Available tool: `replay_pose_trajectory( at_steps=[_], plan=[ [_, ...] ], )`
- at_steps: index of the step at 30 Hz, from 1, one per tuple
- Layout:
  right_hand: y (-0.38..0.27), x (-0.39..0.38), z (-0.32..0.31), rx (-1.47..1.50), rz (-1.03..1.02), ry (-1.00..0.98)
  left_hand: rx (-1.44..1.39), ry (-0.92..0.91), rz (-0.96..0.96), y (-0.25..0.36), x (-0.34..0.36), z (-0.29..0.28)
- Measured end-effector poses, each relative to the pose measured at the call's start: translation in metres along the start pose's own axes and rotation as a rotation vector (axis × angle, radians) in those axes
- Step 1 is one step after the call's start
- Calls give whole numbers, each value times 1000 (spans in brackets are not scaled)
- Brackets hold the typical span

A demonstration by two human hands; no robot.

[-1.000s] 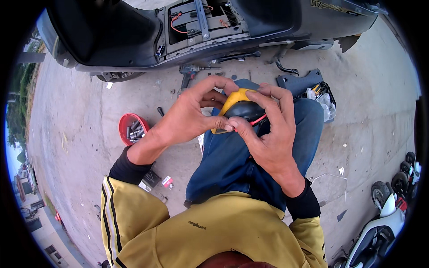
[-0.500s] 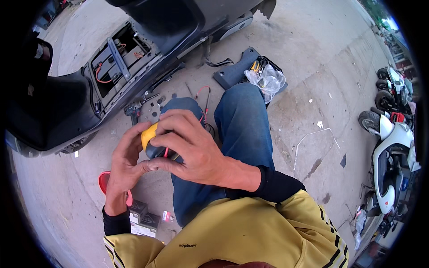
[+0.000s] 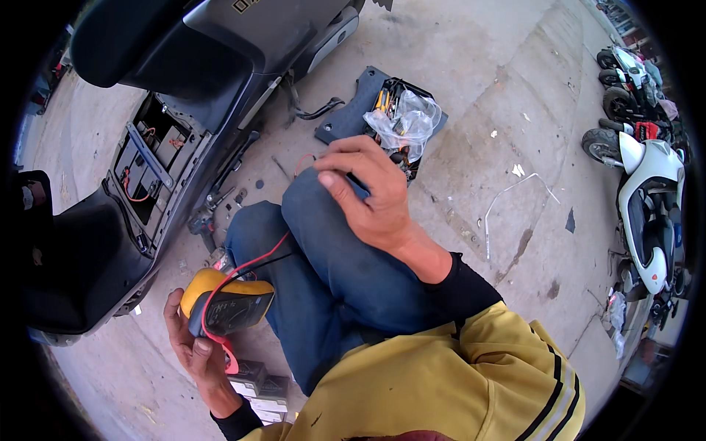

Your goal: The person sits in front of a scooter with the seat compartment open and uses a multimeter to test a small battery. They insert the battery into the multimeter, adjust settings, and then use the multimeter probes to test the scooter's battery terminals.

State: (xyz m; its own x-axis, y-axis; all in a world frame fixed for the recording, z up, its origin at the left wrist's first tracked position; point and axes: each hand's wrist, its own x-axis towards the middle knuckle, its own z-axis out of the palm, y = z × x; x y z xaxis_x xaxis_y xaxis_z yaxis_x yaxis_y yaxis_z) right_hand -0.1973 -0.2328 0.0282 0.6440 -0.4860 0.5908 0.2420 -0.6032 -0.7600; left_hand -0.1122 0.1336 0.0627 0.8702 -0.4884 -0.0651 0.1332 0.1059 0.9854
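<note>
A multimeter [image 3: 239,309], dark-faced in a yellow case, rests in my left hand [image 3: 197,351], with the fingers behind its lower end and the thumb at its near edge. Its red test lead [image 3: 254,259] loops over the case and runs to my legs, a black lead [image 3: 259,269] beside it. Above my bent knee hangs my right hand [image 3: 379,195], fingers curved and thumb apart, nothing visible between them. To the left stands a dark scooter [image 3: 213,110], its floor compartment [image 3: 143,165] uncovered, showing wires and a bar across it.
A dark plastic panel [image 3: 346,110] lies ahead, beside a tool box with a clear plastic bag [image 3: 408,125]. A power drill [image 3: 202,222] lies by the scooter. Boxes [image 3: 268,397] stand near my left forearm. A bent white rod [image 3: 488,220] and parked white scooters [image 3: 638,220] are to the right.
Both hands were together around the multimeter. My left hand has lowered it to the left, while my right hand has let go and moved right, over the knee. The view has shifted.
</note>
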Motion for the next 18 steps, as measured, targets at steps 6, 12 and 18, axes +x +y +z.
replay_pose_trajectory(
  at_steps=[6,12,18],
  plan=[
    [262,-30,-55,-29,943,226,-56,65,-21,0,-11,3],
    [407,-43,-61,-634,748,47,6,142,-42,-11,-15,-3],
    [469,-15,-44,-842,830,-58,519,222,-98,-7,-16,-3]
  ],
)
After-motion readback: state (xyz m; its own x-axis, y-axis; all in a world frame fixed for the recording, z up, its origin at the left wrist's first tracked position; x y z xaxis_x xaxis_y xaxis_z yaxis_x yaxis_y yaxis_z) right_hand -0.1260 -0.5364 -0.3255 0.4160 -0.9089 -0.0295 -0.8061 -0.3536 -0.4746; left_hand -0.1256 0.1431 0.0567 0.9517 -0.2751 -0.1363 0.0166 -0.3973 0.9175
